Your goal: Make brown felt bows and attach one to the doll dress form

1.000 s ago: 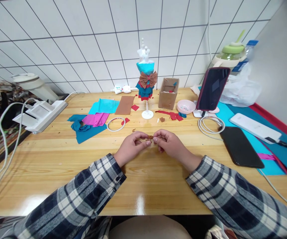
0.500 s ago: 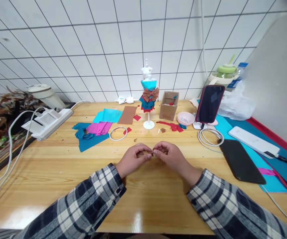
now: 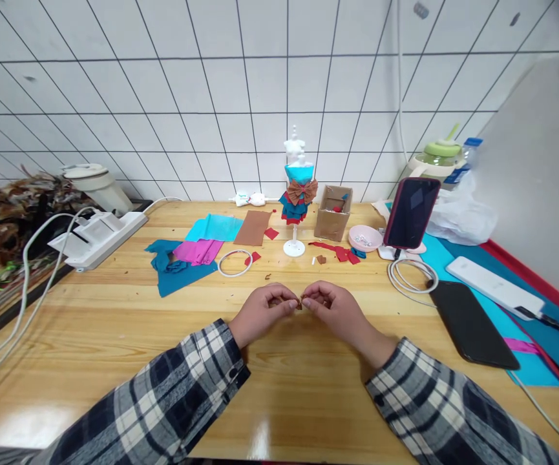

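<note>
Fingertips of my left hand (image 3: 265, 311) and my right hand (image 3: 335, 309) meet over the wooden table (image 3: 172, 361). Both pinch a small brown piece (image 3: 300, 303), which looks like crepe paper and is mostly covered by the fingers. Beyond them a white miniature mannequin (image 3: 295, 155) stands upright on a round base. It wears a turquoise top, a brown bow (image 3: 302, 192) at the waist and a blue skirt with red edging. To the left of it lies a flat brown sheet (image 3: 253, 228). Small brown and red scraps are scattered near the base.
Left of my hands lie a white ring (image 3: 221, 269), blue sheets (image 3: 182, 279) and a magenta sheet (image 3: 198, 251). A cardboard box (image 3: 332, 223), pink bowl (image 3: 365, 238) and propped phone (image 3: 412, 213) stand behind. At right are a dark phone (image 3: 473, 323) and white power bank (image 3: 495, 287); a power strip (image 3: 95, 240) sits left.
The camera view has tilted up slightly, so the scene sits a little lower and to the right. Both hands keep their pinch on the brown piece, with slight finger shifts.
</note>
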Motion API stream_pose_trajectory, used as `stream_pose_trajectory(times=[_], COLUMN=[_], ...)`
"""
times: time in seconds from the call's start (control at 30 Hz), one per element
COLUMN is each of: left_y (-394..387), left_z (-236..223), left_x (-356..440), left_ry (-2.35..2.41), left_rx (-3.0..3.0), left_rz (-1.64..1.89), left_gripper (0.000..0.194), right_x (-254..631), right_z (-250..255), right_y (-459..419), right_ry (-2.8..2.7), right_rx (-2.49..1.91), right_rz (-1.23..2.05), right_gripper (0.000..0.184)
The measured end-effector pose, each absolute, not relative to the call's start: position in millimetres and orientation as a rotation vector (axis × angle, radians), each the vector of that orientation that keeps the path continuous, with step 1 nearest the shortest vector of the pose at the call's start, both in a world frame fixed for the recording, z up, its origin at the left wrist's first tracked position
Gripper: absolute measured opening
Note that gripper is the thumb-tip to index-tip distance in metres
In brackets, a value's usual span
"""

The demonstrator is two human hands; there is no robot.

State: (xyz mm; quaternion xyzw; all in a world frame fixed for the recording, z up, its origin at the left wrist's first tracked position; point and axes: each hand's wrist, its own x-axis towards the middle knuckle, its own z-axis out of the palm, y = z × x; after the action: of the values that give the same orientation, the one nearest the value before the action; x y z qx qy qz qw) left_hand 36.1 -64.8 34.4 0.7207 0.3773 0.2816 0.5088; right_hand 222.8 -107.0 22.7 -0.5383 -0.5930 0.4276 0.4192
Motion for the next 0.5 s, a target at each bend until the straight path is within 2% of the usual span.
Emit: stream_pose_trajectory(times=[0.2, 0.27, 0.37, 0.5], left_y=[-65, -64, -63, -64], left_z=[34, 32, 28, 28], left_x=[36, 35, 35, 36], left_ry=[0.956, 0.955, 0.946, 0.945], left_rx=[1.711, 1.709, 1.729, 1.748], left_rz=[0.7, 0.699, 0.686, 0.646], left_gripper=[0.02, 0.02, 0.019, 0.018], right_x=[226, 239, 273, 313], right_z=[29, 34, 41, 43], right_y=[-109, -102, -80, -40], right_ry=[-1.62, -1.729, -1.758, -1.793], right_rx=[-1.359, -1.429, -1.687, -1.98], right_rz=[0.965, 0.774, 0.369, 0.069], right_gripper=[0.024, 0.032, 0.026, 0.026])
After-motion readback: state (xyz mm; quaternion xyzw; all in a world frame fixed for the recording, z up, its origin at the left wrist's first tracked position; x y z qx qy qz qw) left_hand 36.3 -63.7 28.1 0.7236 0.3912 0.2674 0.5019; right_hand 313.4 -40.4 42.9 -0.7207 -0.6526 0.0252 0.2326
